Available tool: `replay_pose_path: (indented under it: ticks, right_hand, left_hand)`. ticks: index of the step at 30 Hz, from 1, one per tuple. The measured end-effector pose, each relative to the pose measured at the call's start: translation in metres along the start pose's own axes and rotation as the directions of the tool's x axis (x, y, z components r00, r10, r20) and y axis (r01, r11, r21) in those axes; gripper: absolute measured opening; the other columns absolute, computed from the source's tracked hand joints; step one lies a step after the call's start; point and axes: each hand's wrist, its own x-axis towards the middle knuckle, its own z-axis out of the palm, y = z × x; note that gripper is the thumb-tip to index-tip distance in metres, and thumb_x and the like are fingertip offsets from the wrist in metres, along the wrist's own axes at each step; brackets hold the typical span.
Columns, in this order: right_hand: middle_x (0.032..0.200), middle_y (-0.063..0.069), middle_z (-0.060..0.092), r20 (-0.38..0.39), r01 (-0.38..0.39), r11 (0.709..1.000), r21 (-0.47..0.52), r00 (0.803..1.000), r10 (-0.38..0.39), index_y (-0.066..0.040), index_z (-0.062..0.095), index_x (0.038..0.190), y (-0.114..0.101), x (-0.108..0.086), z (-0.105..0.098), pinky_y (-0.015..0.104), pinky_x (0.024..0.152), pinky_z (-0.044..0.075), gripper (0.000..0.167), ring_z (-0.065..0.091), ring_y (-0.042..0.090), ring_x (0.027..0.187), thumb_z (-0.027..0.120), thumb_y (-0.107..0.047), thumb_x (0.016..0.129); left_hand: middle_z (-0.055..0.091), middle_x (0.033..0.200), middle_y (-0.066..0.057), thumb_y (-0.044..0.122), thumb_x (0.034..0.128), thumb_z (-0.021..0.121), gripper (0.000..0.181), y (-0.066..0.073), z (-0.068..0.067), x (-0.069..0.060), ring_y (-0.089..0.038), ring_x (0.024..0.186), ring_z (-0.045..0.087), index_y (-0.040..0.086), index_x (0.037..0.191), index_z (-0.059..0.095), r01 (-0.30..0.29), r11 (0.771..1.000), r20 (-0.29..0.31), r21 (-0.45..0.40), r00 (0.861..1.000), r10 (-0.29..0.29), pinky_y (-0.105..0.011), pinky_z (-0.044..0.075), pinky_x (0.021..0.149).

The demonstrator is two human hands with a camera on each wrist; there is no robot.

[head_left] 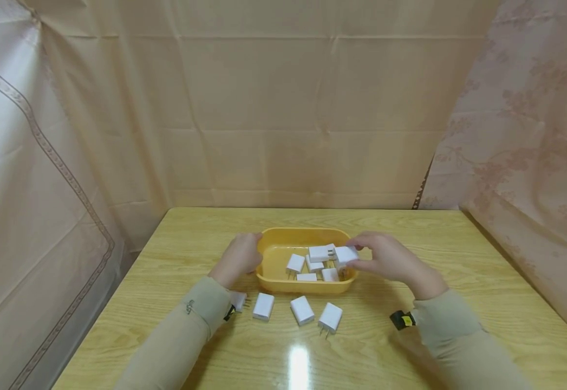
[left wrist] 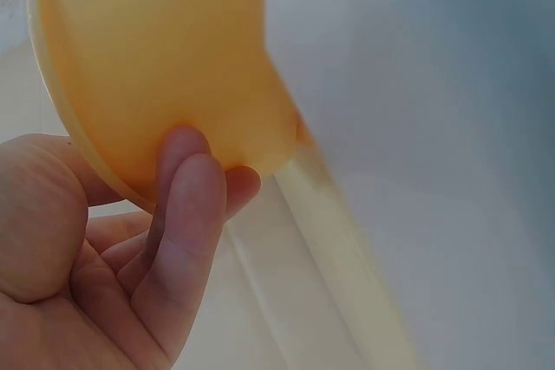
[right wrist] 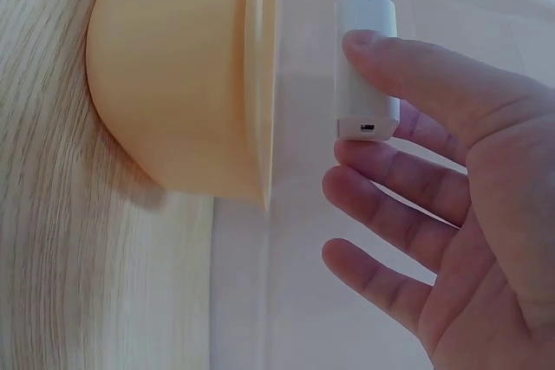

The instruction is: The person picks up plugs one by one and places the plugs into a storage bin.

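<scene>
A yellow plastic basin stands on the table with several white charger plugs in it, among them one charger toward its middle. My left hand grips the basin's left end; the left wrist view shows the fingers against the yellow wall. My right hand pinches a white charger between thumb and fingers, above the basin's right end. That charger's prong and small port show in the right wrist view.
In front of the basin lie several more white chargers, including one left of centre and one farther right. Another charger is partly hidden by the left sleeve. The wood-grain table meets a hanging cloth behind.
</scene>
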Motion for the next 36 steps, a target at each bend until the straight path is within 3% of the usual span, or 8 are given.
replay_pose_path:
  ticks: [25, 36]
  right_hand:
    - [0.109, 0.001, 0.069, 0.033, -0.010, 1.000, 0.026, 0.999, 0.009, -0.009, 0.072, 0.123, -0.006, 0.014, 0.019, 0.046, 0.088, 0.054, 0.041, 0.064, 0.024, 0.101, 0.080, -0.031, 0.089]
    - [0.120, 0.004, 0.069, 0.057, -0.049, 0.998, 0.034, 0.997, 0.047, -0.009, 0.072, 0.124, -0.010, 0.018, 0.021, 0.048, 0.093, 0.053, 0.042, 0.064, 0.025, 0.108, 0.081, -0.030, 0.089]
  left_hand:
    - [0.065, 0.120, -0.022, -0.012, 0.0858, 0.053, 0.063, 0.000, 0.000, 0.000, -0.012, 0.041, 0.049, -0.003, 0.148, 0.048, -0.017, 1.000, -0.004, 0.016, 1.000, 0.017, -0.023, 0.044, 0.038]
    - [0.064, 0.125, -0.022, -0.012, 0.0853, 0.053, 0.064, 0.000, 0.000, 0.000, -0.012, 0.041, 0.050, -0.003, 0.148, 0.049, -0.015, 1.000, -0.006, 0.026, 1.000, 0.016, -0.023, 0.044, 0.038]
